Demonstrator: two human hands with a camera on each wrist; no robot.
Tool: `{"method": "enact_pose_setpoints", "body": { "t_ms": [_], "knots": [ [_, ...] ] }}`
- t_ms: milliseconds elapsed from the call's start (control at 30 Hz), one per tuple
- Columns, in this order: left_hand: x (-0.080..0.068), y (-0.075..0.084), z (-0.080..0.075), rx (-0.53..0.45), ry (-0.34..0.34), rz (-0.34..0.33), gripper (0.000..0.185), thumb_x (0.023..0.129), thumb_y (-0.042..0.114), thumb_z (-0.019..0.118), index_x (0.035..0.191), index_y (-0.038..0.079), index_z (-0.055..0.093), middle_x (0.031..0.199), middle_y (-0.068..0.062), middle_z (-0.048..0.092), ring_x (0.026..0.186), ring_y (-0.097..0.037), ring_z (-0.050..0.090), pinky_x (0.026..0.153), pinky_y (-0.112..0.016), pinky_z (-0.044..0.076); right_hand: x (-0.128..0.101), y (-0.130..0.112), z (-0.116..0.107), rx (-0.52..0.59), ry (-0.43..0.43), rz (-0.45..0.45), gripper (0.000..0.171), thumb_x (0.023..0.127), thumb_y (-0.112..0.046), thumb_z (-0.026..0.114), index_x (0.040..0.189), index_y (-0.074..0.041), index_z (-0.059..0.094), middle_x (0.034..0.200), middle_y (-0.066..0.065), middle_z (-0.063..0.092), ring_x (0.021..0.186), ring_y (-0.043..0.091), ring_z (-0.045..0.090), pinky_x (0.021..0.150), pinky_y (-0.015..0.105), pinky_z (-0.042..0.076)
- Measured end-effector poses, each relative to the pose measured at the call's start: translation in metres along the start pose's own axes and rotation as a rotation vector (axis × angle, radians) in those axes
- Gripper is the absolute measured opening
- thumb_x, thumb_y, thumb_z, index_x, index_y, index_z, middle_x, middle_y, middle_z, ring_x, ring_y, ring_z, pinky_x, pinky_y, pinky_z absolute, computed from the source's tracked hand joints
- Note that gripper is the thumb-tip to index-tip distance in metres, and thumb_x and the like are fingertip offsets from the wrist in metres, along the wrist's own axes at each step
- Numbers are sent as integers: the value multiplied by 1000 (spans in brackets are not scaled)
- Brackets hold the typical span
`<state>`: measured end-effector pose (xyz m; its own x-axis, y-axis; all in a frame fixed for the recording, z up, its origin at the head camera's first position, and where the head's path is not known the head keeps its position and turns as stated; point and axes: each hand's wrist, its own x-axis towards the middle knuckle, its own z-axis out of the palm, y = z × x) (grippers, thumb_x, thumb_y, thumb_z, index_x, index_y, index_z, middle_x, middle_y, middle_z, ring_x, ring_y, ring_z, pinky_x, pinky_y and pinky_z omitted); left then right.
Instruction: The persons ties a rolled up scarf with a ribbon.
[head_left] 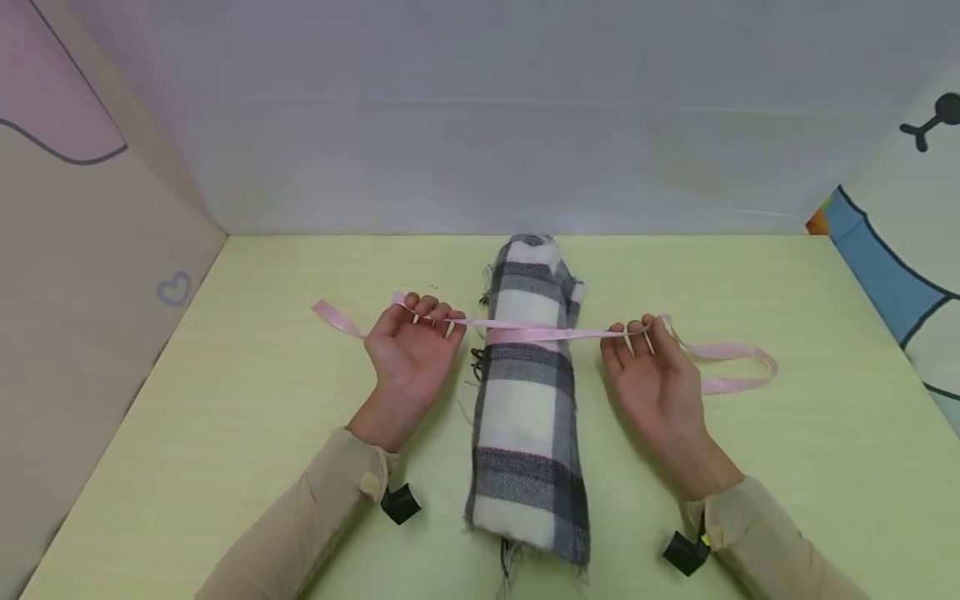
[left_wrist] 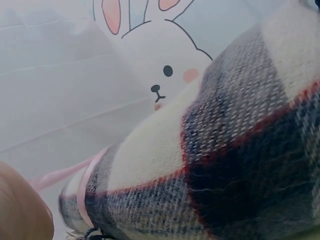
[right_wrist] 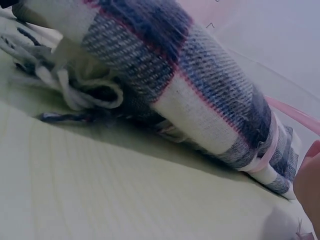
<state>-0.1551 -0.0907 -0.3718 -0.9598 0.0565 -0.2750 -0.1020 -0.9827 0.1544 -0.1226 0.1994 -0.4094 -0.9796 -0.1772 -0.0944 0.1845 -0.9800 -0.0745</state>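
Note:
A rolled plaid scarf (head_left: 517,417), grey, white and dark with fringe, lies lengthwise on the table in the head view. Round its upper part runs a pink ribbon (head_left: 525,334), crossed on top. To the left of the roll, my left hand (head_left: 415,354) pinches one end of the ribbon, palm up. My right hand (head_left: 660,379) pinches the other end on the right side. Between the hands the ribbon is stretched nearly straight. In both wrist views the ribbon circles the scarf (left_wrist: 145,160), and only a part of each hand shows at the edge.
The pale yellow table (head_left: 247,400) meets a light wall (head_left: 480,167) at the back. Printed side panels (head_left: 892,250) stand left and right. Loose ribbon tails lie beyond each hand. A small black camera hangs at each wrist.

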Motion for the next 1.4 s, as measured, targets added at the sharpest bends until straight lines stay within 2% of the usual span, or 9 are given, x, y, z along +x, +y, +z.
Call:
{"method": "enact_pose_setpoints", "body": {
  "t_ms": [233, 467, 633, 800, 933, 1100, 1267, 1400],
  "knots": [
    [4, 6, 2, 19, 5, 4, 31, 105, 19, 36, 81, 11, 53, 71, -1, 46, 65, -17, 40, 77, -32, 36, -1, -7, -1, 81, -53, 3, 36, 113, -20, 43, 102, 6, 65, 97, 21, 67, 96, 36, 60, 100, 42, 51],
    [5, 15, 11, -15, 23, 27, 35, 108, 22, 33, 80, 11, 52, 69, 0, 43, 64, -15, 33, 70, -27, 27, 0, -16, -1, 172, -80, 29, 32, 112, -24, 47, 104, 4, 61, 94, 21, 63, 86, 34, 53, 87, 42, 48],
    [5, 20, 13, 4, -9, 37, 35, 108, 21, 33, 80, 11, 52, 66, 1, 40, 61, -13, 25, 66, -25, 17, 0, -20, -1, 164, -105, 42, 33, 112, -27, 47, 104, 2, 60, 88, 19, 59, 78, 31, 48, 78, 40, 42],
    [5, 22, 13, 51, -28, 23, 37, 110, 20, 31, 81, 10, 51, 62, 2, 32, 61, -11, 15, 64, -25, 12, -1, -22, 1, 112, -78, 31, 30, 111, -26, 50, 101, 1, 59, 81, 15, 55, 71, 24, 37, 72, 33, 29],
    [5, 25, 15, 119, 34, 39, 36, 113, 23, 37, 81, 11, 50, 61, 3, 30, 62, -11, 12, 64, -25, 10, -1, -23, 2, 66, -57, 18, 30, 111, -25, 50, 99, 0, 59, 79, 14, 55, 71, 21, 31, 73, 30, 23],
    [7, 33, 16, 151, 117, 53, 33, 112, 22, 40, 81, 12, 47, 59, 3, 28, 61, -12, 11, 64, -26, 9, -1, -28, 3, 73, -40, 1, 31, 111, -24, 49, 97, 2, 59, 78, 15, 54, 71, 23, 32, 73, 31, 23],
    [7, 37, 17, 168, 134, 42, 34, 111, 21, 41, 79, 12, 47, 58, 3, 28, 61, -12, 12, 64, -26, 9, 0, -31, 3, 76, -38, 1, 32, 112, -23, 48, 97, 3, 60, 78, 15, 54, 71, 24, 35, 74, 31, 23],
    [6, 36, 16, 255, 168, 3, 34, 111, 18, 38, 79, 13, 48, 55, 4, 31, 63, -12, 10, 65, -25, 8, 3, -31, 4, 59, -47, 19, 30, 112, -22, 49, 98, 2, 59, 79, 15, 54, 71, 23, 34, 74, 31, 24]
  ]
}}
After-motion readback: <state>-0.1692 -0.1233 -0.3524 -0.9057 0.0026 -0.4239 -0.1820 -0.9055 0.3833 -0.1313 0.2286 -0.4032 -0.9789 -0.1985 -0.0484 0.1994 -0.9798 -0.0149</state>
